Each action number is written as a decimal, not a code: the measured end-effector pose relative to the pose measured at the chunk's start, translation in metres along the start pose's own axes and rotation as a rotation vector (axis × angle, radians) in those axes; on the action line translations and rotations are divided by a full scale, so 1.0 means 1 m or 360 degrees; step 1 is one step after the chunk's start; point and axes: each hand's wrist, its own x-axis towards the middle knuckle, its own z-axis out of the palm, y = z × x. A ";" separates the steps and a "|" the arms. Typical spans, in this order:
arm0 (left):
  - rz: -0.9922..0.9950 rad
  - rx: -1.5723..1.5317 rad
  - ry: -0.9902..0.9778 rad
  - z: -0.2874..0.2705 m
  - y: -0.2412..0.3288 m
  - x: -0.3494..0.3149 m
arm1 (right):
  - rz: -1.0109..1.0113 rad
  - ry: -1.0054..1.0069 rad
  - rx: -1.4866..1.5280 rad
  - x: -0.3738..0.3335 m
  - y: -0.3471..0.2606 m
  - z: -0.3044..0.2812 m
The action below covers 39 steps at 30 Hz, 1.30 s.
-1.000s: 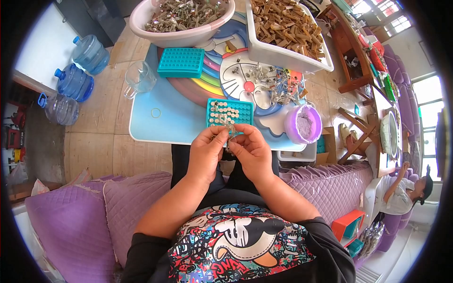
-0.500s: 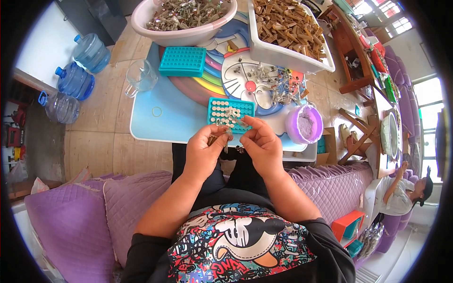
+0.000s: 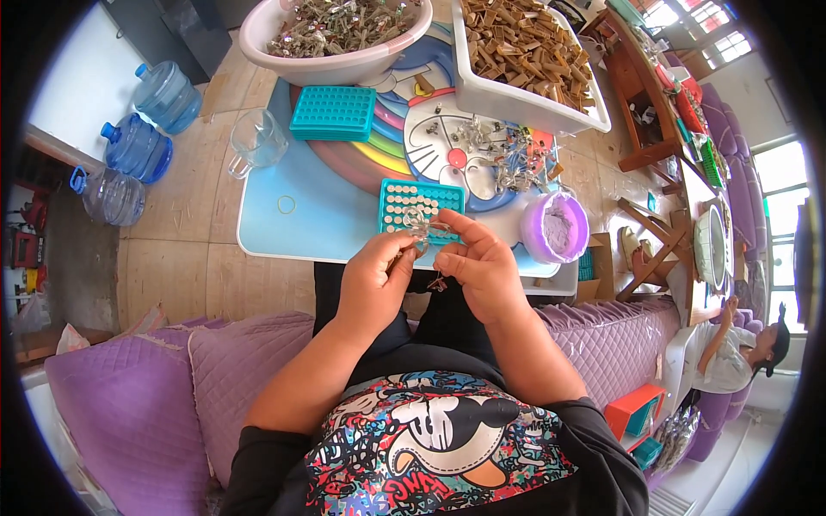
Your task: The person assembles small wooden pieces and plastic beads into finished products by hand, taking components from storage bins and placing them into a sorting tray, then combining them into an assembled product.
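Observation:
My left hand (image 3: pixel 376 273) is closed, thumb against fingers, around a small clear, shiny plastic piece (image 3: pixel 419 224) that sticks up past the fingertips. Close beside it, my right hand (image 3: pixel 482 268) has its index finger stretched to that piece, with thumb and other fingers pinched together. Below the right fingertips dangles a thin reddish-brown bit (image 3: pixel 438 283), too small to name. Just beyond both hands lies a teal tray (image 3: pixel 453 199) holding rows of small round cream pieces (image 3: pixel 401 199). The fingers hide part of what I hold.
Loose small clear and metal parts (image 3: pixel 516 159) lie spread on the low table (image 3: pixel 284 232). A purple tub (image 3: pixel 578 230) of greyish powder stands at right, stacked teal trays (image 3: pixel 332 112) at left beside a glass mug (image 3: pixel 258 142). Behind are a full pink basin (image 3: pixel 335 64) and white bin (image 3: pixel 533 107).
My hands have drawn slightly closer together. The brownish piece seen under my left fingers is now mostly hidden, and the thin reddish-brown bit shows more clearly below my right fingertips.

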 end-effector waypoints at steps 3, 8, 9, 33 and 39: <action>0.0331 0.0510 0.0024 -0.001 0.004 0.001 | 0.0152 -0.0041 0.0185 0.002 0.000 -0.006; 0.0655 0.1465 -0.0070 -0.003 0.022 0.004 | 0.0300 -0.0104 0.0429 0.000 -0.001 -0.006; 0.0655 0.1466 -0.0070 -0.003 0.023 0.004 | 0.0286 -0.0086 0.0371 -0.001 -0.001 -0.002; 0.0299 0.1100 -0.0103 -0.020 0.010 0.003 | -0.0205 0.0152 -0.0370 0.064 -0.032 -0.033; -0.0440 -0.0011 -0.0190 -0.020 0.009 0.008 | -0.0729 0.0279 -0.2104 0.128 -0.032 -0.081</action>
